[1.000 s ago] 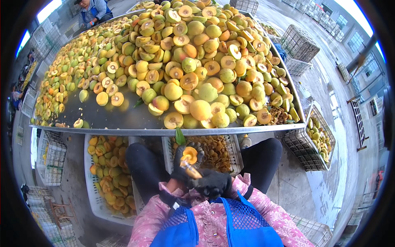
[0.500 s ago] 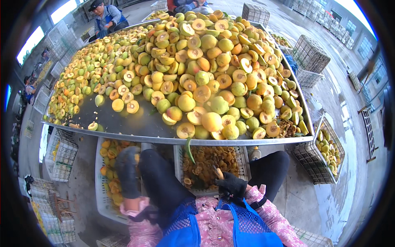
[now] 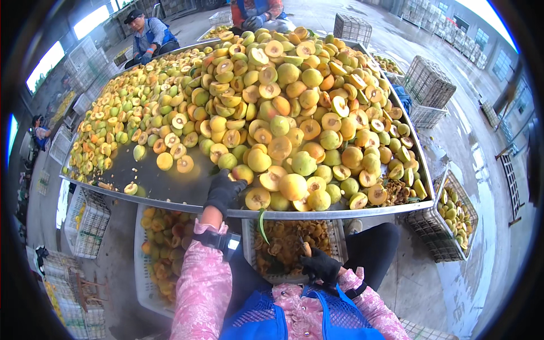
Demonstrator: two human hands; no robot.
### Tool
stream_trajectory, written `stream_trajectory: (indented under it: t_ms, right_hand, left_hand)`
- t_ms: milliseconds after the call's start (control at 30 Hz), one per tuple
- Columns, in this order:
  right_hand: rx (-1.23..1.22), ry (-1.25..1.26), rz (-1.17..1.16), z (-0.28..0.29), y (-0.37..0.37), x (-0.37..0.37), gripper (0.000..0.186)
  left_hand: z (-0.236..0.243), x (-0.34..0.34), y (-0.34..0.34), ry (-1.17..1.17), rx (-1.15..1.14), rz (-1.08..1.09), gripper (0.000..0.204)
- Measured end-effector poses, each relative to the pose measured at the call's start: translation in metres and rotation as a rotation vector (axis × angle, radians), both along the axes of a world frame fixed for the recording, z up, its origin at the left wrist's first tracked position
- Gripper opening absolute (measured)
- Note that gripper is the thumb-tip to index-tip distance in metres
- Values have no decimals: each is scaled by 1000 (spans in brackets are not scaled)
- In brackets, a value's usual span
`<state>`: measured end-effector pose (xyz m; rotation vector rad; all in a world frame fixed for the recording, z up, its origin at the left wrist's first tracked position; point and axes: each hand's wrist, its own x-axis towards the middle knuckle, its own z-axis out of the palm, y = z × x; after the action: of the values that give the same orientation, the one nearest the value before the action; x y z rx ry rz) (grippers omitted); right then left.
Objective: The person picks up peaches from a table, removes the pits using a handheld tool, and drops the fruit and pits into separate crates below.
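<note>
My left hand (image 3: 222,191), in a dark glove, reaches over the near rim of the metal table (image 3: 170,190). Its fingers close around a peach half at the front of the heap, mostly covered by the hand, beside a red-blushed peach (image 3: 242,173). Low over my lap, my gloved right hand (image 3: 321,265) grips a small tool with a wooden handle (image 3: 306,248); its thin metal end is hard to make out. A large heap of halved yellow-green peaches (image 3: 277,124) covers much of the table, many with cut faces and stones showing.
Below the table's edge stand a crate of dark scraps (image 3: 246,249) and a white crate of peach pieces (image 3: 141,266). Another fruit-filled crate (image 3: 453,212) is at the right. Two people (image 3: 153,37) (image 3: 258,14) sit across the table. Stacked crates (image 3: 428,82) stand behind.
My left hand has risen from beside my left knee, above the white crate, to the fruit at the table's front. My right hand stays low with the tool.
</note>
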<state>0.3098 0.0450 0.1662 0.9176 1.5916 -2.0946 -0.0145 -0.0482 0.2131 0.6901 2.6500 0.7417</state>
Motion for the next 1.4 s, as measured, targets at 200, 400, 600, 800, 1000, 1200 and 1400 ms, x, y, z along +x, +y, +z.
stream_trajectory:
  t_ms: [200, 400, 600, 800, 1000, 1200, 1400]
  right_hand:
    - [-48, 97, -59, 18, 4, 5, 28]
    - [-4, 221, -22, 58, -3, -2, 31]
    - [68, 429, -18, 92, -16, -2, 30]
    - [211, 283, 141, 116, -24, -12, 27]
    - [484, 277, 191, 118, -31, -21, 27]
    - [645, 445, 220, 86, -30, -14, 25]
    - [617, 416, 251, 96, -32, -15, 37]
  left_hand:
    - [14, 27, -26, -557, 881, -10, 40]
    - [61, 89, -43, -896, 1050, -43, 38]
    - [40, 137, -50, -281, 825, -261, 26]
    - [33, 163, -29, -1412, 1339, 66, 30]
    - [22, 178, -34, -727, 1065, -225, 24]
    - [23, 185, -32, -1020, 1229, -42, 25]
    - [12, 187, -32, -862, 1158, -79, 23]
